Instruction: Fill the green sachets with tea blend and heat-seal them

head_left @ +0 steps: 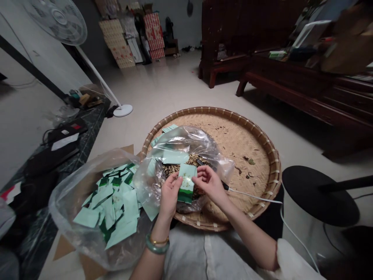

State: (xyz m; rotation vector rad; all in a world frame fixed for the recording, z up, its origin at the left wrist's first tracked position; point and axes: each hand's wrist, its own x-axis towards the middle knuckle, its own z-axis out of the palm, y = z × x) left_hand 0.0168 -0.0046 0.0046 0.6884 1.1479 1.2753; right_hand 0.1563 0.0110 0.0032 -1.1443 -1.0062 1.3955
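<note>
Both hands hold one small light-green packet [187,182] upright over a clear plastic bag [186,144] of loose dried tea leaves [194,160]. My left hand [169,193] pinches the packet's left edge. At the packet's top right corner, my right hand [209,182] is closed in a pinch. The bag of leaves lies in a round woven bamboo tray [264,155]. A jade bangle and a thin gold one sit on my left wrist.
A second clear bag [72,186] with several green packets [113,206] sits in a cardboard box at the left. A white cable [256,198] runs across the tray's rim. A black round stand base [320,198] is at right, a standing fan [58,17] behind, dark wooden furniture [305,81] far right.
</note>
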